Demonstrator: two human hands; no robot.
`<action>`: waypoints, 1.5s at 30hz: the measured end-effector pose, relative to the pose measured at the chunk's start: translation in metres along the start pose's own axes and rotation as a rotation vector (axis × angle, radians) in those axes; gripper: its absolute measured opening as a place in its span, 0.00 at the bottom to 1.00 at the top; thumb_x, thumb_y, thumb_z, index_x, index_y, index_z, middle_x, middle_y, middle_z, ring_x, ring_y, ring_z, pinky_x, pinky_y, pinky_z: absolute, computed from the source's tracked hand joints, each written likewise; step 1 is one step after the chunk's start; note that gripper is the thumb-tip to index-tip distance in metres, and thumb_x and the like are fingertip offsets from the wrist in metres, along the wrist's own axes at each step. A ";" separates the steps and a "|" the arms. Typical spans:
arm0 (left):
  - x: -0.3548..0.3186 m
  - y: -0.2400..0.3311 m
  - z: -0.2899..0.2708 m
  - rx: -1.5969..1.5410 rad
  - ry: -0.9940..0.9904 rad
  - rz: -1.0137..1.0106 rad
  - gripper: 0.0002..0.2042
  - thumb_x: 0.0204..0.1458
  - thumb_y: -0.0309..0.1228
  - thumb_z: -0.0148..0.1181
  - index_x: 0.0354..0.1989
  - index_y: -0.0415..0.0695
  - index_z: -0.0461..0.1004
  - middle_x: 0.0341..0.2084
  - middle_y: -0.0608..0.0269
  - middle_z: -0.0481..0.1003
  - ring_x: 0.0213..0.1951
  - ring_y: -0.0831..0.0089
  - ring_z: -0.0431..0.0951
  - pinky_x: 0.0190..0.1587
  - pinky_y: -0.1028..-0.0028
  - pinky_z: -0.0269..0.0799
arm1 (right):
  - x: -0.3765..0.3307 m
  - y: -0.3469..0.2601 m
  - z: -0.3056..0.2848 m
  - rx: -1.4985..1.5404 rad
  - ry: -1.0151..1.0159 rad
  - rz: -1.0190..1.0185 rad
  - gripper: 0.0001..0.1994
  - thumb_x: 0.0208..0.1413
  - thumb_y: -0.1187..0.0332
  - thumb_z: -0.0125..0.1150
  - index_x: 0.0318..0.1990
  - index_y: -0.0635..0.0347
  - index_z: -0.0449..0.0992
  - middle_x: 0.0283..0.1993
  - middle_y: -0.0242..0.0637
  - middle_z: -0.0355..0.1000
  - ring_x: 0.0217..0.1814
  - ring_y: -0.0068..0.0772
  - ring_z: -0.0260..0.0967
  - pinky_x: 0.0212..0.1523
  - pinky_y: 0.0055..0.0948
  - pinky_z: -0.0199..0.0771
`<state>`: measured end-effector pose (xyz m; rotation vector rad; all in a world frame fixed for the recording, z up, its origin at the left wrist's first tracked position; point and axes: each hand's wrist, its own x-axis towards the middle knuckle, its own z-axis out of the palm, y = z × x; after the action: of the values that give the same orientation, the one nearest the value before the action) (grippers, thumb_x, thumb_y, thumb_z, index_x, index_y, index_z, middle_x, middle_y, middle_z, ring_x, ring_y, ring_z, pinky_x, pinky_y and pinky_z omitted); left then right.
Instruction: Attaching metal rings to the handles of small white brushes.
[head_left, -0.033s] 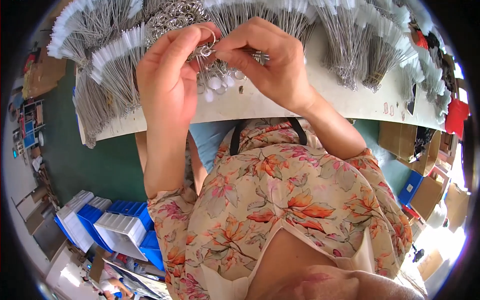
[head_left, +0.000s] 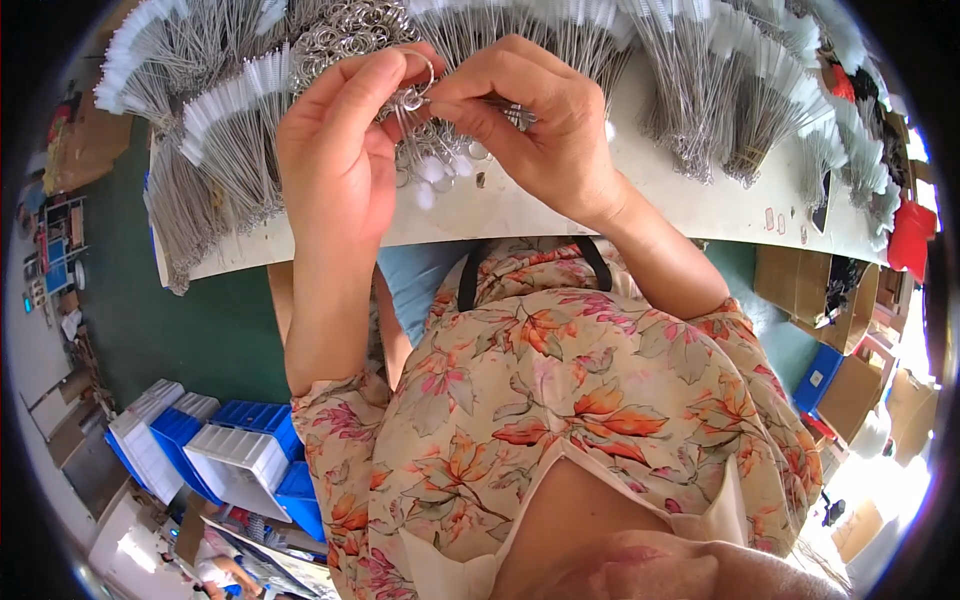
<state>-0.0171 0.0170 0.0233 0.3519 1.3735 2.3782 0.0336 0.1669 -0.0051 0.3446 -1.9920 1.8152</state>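
Observation:
My left hand (head_left: pixel 340 155) is closed, its thumb and fingers pinching a metal split ring (head_left: pixel 431 72) above the near part of the table. Several thin wire brushes hang from that ring, their white tips (head_left: pixel 432 172) dangling just right of the left palm. My right hand (head_left: pixel 550 125) meets it from the right, thumb and forefinger pressed together at the ring's lower side. More wire ends stick out beneath its curled fingers. Exactly what sits in the right fingertips is too small to make out; they touch the wire loops by the ring.
A heap of loose metal rings (head_left: pixel 350 35) lies behind my hands. Bundles of white-bristled wire brushes (head_left: pixel 235 140) cover the table (head_left: pixel 590 222) left and right. Blue and white bins (head_left: pixel 235 455) stand on the floor at left. Cardboard boxes (head_left: pixel 795 285) sit at right.
The hanging brush tips have swung slightly right and downward. Both hands keep nearly the same place at the ring.

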 end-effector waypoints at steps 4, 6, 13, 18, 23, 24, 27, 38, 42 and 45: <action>0.007 -0.006 -0.005 0.009 0.030 -0.027 0.08 0.53 0.28 0.54 0.34 0.35 0.74 0.34 0.54 0.76 0.38 0.70 0.75 0.40 0.71 0.72 | 0.003 -0.007 0.004 -0.255 0.023 0.043 0.12 0.41 0.66 0.69 0.31 0.63 0.75 0.27 0.37 0.69 0.24 0.27 0.68 0.24 0.24 0.67; 0.008 -0.008 -0.001 0.083 -0.015 0.032 0.09 0.53 0.29 0.54 0.36 0.36 0.74 0.34 0.56 0.76 0.38 0.73 0.75 0.40 0.73 0.73 | 0.004 -0.006 0.005 -0.319 0.001 0.042 0.13 0.39 0.65 0.70 0.28 0.64 0.75 0.25 0.36 0.68 0.23 0.26 0.66 0.23 0.24 0.66; -0.003 -0.026 -0.019 0.151 -0.059 -0.002 0.11 0.54 0.30 0.53 0.42 0.35 0.72 0.36 0.59 0.75 0.40 0.76 0.74 0.39 0.77 0.73 | 0.017 -0.012 -0.007 -0.001 0.030 0.441 0.13 0.43 0.65 0.69 0.20 0.63 0.74 0.14 0.22 0.60 0.18 0.12 0.52 0.18 0.18 0.54; -0.031 -0.060 -0.047 0.498 -0.121 0.072 0.10 0.55 0.25 0.51 0.43 0.32 0.70 0.35 0.57 0.74 0.38 0.74 0.74 0.44 0.74 0.70 | 0.021 -0.006 -0.007 0.138 0.062 0.463 0.10 0.48 0.71 0.64 0.19 0.59 0.72 0.13 0.18 0.57 0.14 0.07 0.47 0.15 0.14 0.42; -0.046 -0.071 -0.043 0.552 0.020 0.189 0.08 0.53 0.21 0.53 0.41 0.33 0.71 0.32 0.58 0.74 0.33 0.76 0.74 0.41 0.76 0.70 | 0.020 -0.010 0.008 0.055 0.194 0.440 0.09 0.47 0.71 0.65 0.19 0.59 0.72 0.13 0.18 0.56 0.14 0.07 0.46 0.15 0.15 0.42; -0.047 -0.071 -0.042 0.570 0.070 0.222 0.07 0.52 0.21 0.53 0.40 0.34 0.72 0.31 0.58 0.74 0.31 0.76 0.74 0.40 0.77 0.71 | 0.020 -0.010 0.010 0.056 0.182 0.438 0.09 0.47 0.71 0.65 0.19 0.59 0.72 0.13 0.18 0.56 0.14 0.07 0.46 0.15 0.15 0.42; -0.047 -0.072 -0.040 0.411 0.137 0.202 0.06 0.52 0.22 0.55 0.37 0.35 0.74 0.28 0.60 0.75 0.30 0.78 0.75 0.32 0.80 0.72 | 0.018 -0.009 0.016 -0.036 0.167 0.368 0.09 0.46 0.72 0.66 0.19 0.59 0.73 0.14 0.17 0.56 0.16 0.07 0.45 0.16 0.15 0.42; -0.052 -0.071 -0.060 0.266 0.176 0.113 0.08 0.51 0.21 0.55 0.38 0.32 0.72 0.28 0.56 0.74 0.26 0.74 0.73 0.32 0.73 0.75 | 0.004 -0.013 0.040 -0.231 0.116 0.117 0.18 0.41 0.69 0.71 0.14 0.61 0.64 0.13 0.22 0.58 0.17 0.10 0.47 0.15 0.18 0.48; -0.066 -0.056 -0.069 0.071 0.020 0.069 0.06 0.51 0.22 0.54 0.36 0.33 0.73 0.26 0.56 0.75 0.26 0.74 0.74 0.29 0.75 0.73 | 0.015 -0.033 0.036 -0.045 0.090 0.333 0.12 0.44 0.71 0.68 0.16 0.60 0.71 0.13 0.18 0.57 0.15 0.09 0.45 0.15 0.15 0.43; -0.078 -0.039 -0.074 0.000 -0.072 -0.131 0.06 0.51 0.22 0.55 0.36 0.35 0.74 0.25 0.59 0.76 0.24 0.78 0.73 0.27 0.81 0.69 | 0.022 -0.030 0.028 0.144 -0.066 0.325 0.07 0.49 0.74 0.62 0.22 0.60 0.72 0.13 0.22 0.60 0.14 0.10 0.46 0.15 0.15 0.41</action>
<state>0.0317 -0.0569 -0.0491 0.3332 1.3218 2.2375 0.0238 0.1378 0.0298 0.1282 -2.0621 2.1789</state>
